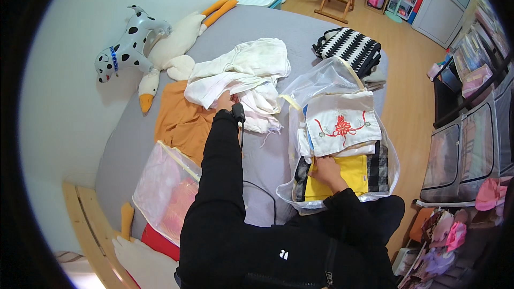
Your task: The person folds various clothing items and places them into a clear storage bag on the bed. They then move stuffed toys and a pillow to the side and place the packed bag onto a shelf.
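Observation:
My left hand (225, 101) reaches forward onto a heap of white cloth (257, 60) on the grey bed sheet (261, 168); its fingers are partly hidden in the folds. Under the heap's left edge lies an orange-brown cloth (180, 116). My right hand (328, 172) is inside an open clear zip bag (393, 160), at the top edge of a folded yellow cloth (355, 172). Just above it in the bag is a white cloth with red floral embroidery (343, 126), and black-and-grey checked fabric (378, 168) shows beside the yellow one. The right fingertips are partly hidden.
A second clear bag (168, 192) with pink contents lies left of my left arm. A goose plush (176, 44) and a spotted dog balloon (128, 48) rest by the wall. A black-and-white patterned bag (349, 50) sits at the far right. A cable (265, 192) runs across the bed.

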A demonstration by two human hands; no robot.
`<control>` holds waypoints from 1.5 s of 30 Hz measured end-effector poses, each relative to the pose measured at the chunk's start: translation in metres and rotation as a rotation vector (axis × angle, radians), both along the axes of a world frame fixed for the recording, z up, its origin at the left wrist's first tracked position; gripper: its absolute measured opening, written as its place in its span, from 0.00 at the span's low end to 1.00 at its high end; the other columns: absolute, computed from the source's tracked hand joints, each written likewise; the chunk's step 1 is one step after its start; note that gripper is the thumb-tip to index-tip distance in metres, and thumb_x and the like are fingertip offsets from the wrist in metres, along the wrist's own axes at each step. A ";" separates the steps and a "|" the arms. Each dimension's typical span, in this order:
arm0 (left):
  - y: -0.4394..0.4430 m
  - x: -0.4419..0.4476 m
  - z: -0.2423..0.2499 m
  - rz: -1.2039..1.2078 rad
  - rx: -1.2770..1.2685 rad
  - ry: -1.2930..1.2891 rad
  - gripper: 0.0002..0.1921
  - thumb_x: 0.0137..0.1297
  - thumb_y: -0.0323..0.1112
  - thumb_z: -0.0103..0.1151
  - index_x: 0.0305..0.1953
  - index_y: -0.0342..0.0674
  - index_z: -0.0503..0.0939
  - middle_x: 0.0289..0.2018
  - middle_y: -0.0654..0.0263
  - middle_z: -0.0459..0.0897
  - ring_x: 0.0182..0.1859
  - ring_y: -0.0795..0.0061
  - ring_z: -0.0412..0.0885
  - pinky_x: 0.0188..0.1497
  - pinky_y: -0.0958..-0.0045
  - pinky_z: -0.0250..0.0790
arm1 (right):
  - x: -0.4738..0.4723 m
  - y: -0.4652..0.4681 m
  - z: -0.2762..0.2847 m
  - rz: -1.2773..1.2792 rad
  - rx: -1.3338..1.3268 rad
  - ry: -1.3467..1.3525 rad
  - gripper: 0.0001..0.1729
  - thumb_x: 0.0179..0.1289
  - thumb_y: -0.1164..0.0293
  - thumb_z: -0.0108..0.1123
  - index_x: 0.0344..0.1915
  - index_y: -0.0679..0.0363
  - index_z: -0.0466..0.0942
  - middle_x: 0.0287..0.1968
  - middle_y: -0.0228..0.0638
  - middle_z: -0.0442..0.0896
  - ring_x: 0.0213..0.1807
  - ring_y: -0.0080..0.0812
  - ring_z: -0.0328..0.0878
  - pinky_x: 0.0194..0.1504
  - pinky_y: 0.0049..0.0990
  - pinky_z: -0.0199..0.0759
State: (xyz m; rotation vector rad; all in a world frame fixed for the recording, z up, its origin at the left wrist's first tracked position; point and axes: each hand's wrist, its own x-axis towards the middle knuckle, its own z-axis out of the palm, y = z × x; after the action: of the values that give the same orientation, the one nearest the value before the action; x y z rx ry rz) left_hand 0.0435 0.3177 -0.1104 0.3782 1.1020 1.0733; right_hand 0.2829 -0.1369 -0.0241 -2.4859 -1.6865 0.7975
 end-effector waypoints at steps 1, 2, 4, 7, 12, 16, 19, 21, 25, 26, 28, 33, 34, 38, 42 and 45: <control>-0.001 0.001 0.003 0.029 -0.036 -0.003 0.11 0.72 0.37 0.52 0.51 0.47 0.79 0.40 0.66 0.82 0.35 0.73 0.78 0.32 0.71 0.73 | 0.000 0.001 0.001 0.001 -0.029 -0.001 0.35 0.48 0.53 0.76 0.54 0.57 0.75 0.56 0.47 0.79 0.58 0.51 0.75 0.56 0.46 0.74; -0.001 0.006 0.006 0.073 -0.104 0.078 0.10 0.70 0.35 0.51 0.49 0.48 0.79 0.37 0.66 0.82 0.33 0.73 0.78 0.29 0.69 0.72 | 0.000 0.001 0.001 0.001 -0.029 0.010 0.36 0.49 0.52 0.75 0.54 0.58 0.75 0.57 0.47 0.78 0.59 0.51 0.75 0.56 0.46 0.74; -0.013 -0.002 0.013 -0.050 -0.055 0.179 0.10 0.68 0.34 0.52 0.48 0.48 0.79 0.37 0.66 0.82 0.33 0.72 0.78 0.28 0.69 0.71 | 0.001 0.002 0.002 0.005 -0.016 0.018 0.37 0.50 0.52 0.75 0.55 0.58 0.74 0.58 0.48 0.77 0.59 0.51 0.75 0.57 0.45 0.73; -0.048 -0.022 0.028 -0.129 -0.071 0.119 0.14 0.62 0.29 0.56 0.49 0.51 0.79 0.38 0.68 0.83 0.33 0.71 0.77 0.27 0.68 0.68 | 0.001 0.002 0.002 0.000 0.011 0.027 0.37 0.50 0.53 0.75 0.56 0.59 0.74 0.58 0.49 0.77 0.60 0.51 0.74 0.57 0.45 0.73; -0.140 -0.067 0.076 -0.279 0.154 0.195 0.13 0.61 0.27 0.62 0.48 0.40 0.81 0.40 0.65 0.85 0.40 0.70 0.83 0.33 0.72 0.74 | 0.001 0.003 -0.001 0.012 0.004 0.024 0.37 0.50 0.54 0.75 0.57 0.59 0.74 0.59 0.49 0.77 0.60 0.52 0.74 0.57 0.46 0.73; -0.231 -0.094 0.111 -0.569 0.505 0.454 0.11 0.62 0.29 0.54 0.43 0.31 0.81 0.34 0.63 0.83 0.30 0.73 0.78 0.31 0.72 0.70 | -0.001 0.002 -0.008 0.019 0.061 0.017 0.40 0.49 0.55 0.76 0.59 0.60 0.72 0.58 0.52 0.77 0.59 0.54 0.74 0.58 0.47 0.72; -0.299 -0.092 0.139 -1.204 0.675 0.784 0.11 0.58 0.30 0.55 0.37 0.30 0.83 0.28 0.62 0.83 0.27 0.74 0.76 0.32 0.71 0.70 | -0.002 -0.001 -0.013 0.015 0.120 -0.009 0.41 0.49 0.57 0.76 0.60 0.60 0.70 0.58 0.53 0.76 0.59 0.55 0.74 0.58 0.47 0.72; -0.345 -0.064 0.150 -1.592 0.788 0.775 0.10 0.55 0.30 0.56 0.33 0.31 0.84 0.27 0.60 0.84 0.27 0.72 0.78 0.30 0.70 0.70 | -0.002 0.000 -0.017 0.011 0.105 -0.019 0.41 0.50 0.56 0.76 0.61 0.61 0.70 0.59 0.53 0.76 0.60 0.54 0.74 0.59 0.46 0.72; -0.380 -0.041 0.163 -1.855 0.500 0.377 0.10 0.61 0.31 0.56 0.37 0.33 0.84 0.27 0.61 0.85 0.28 0.71 0.83 0.28 0.71 0.74 | 0.000 0.000 -0.021 0.027 0.029 -0.036 0.40 0.51 0.57 0.75 0.60 0.62 0.69 0.59 0.52 0.75 0.60 0.55 0.73 0.58 0.47 0.72; -0.368 -0.039 0.163 -1.872 0.335 0.255 0.10 0.62 0.31 0.55 0.38 0.33 0.84 0.27 0.60 0.85 0.28 0.71 0.84 0.28 0.71 0.75 | 0.000 -0.001 -0.022 0.024 0.057 -0.040 0.39 0.51 0.56 0.75 0.60 0.62 0.69 0.59 0.52 0.75 0.59 0.55 0.73 0.57 0.47 0.72; -0.311 -0.044 0.160 -1.352 0.476 0.582 0.09 0.67 0.34 0.57 0.38 0.35 0.82 0.27 0.64 0.84 0.25 0.73 0.83 0.25 0.71 0.76 | -0.002 -0.003 -0.022 0.012 0.081 -0.046 0.39 0.52 0.56 0.75 0.59 0.62 0.70 0.58 0.52 0.75 0.59 0.55 0.73 0.57 0.48 0.72; -0.203 -0.045 0.133 -0.311 0.917 1.609 0.24 0.56 0.34 0.67 0.56 0.44 0.74 0.58 0.48 0.74 0.60 0.50 0.71 0.57 0.55 0.65 | -0.004 -0.007 -0.019 0.021 0.136 -0.028 0.35 0.50 0.57 0.74 0.54 0.60 0.72 0.55 0.52 0.77 0.58 0.55 0.74 0.57 0.47 0.72; -0.191 -0.042 0.125 -0.321 0.946 1.701 0.28 0.57 0.33 0.65 0.60 0.46 0.71 0.62 0.47 0.69 0.63 0.47 0.68 0.60 0.55 0.64 | -0.004 -0.006 -0.018 0.012 0.161 -0.033 0.33 0.49 0.58 0.74 0.52 0.60 0.73 0.54 0.52 0.78 0.58 0.55 0.74 0.57 0.47 0.72; -0.153 -0.040 0.084 -0.406 0.811 1.883 0.38 0.60 0.29 0.58 0.72 0.53 0.59 0.71 0.45 0.56 0.68 0.40 0.61 0.67 0.54 0.59 | -0.005 -0.005 -0.017 -0.010 0.167 -0.027 0.35 0.49 0.56 0.75 0.54 0.59 0.72 0.56 0.50 0.77 0.60 0.53 0.73 0.58 0.45 0.71; -0.107 -0.066 0.045 -0.478 0.717 1.603 0.26 0.64 0.28 0.51 0.66 0.41 0.69 0.59 0.40 0.73 0.60 0.44 0.73 0.63 0.54 0.65 | -0.005 -0.008 -0.015 -0.019 0.141 -0.003 0.36 0.50 0.56 0.75 0.56 0.59 0.71 0.58 0.50 0.76 0.61 0.53 0.72 0.59 0.45 0.71; -0.088 -0.072 0.038 -0.358 0.651 1.236 0.17 0.68 0.32 0.51 0.56 0.34 0.76 0.47 0.45 0.82 0.51 0.50 0.80 0.56 0.55 0.71 | -0.003 -0.008 -0.014 -0.015 0.144 0.001 0.37 0.50 0.56 0.75 0.56 0.59 0.71 0.58 0.50 0.75 0.61 0.54 0.72 0.59 0.46 0.71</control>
State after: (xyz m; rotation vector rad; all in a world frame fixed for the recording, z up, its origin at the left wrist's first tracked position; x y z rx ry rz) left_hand -0.0290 0.2301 -0.0720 1.8566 1.6060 0.8023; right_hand 0.2797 -0.1453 -0.0384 -2.3989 -1.6593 0.6508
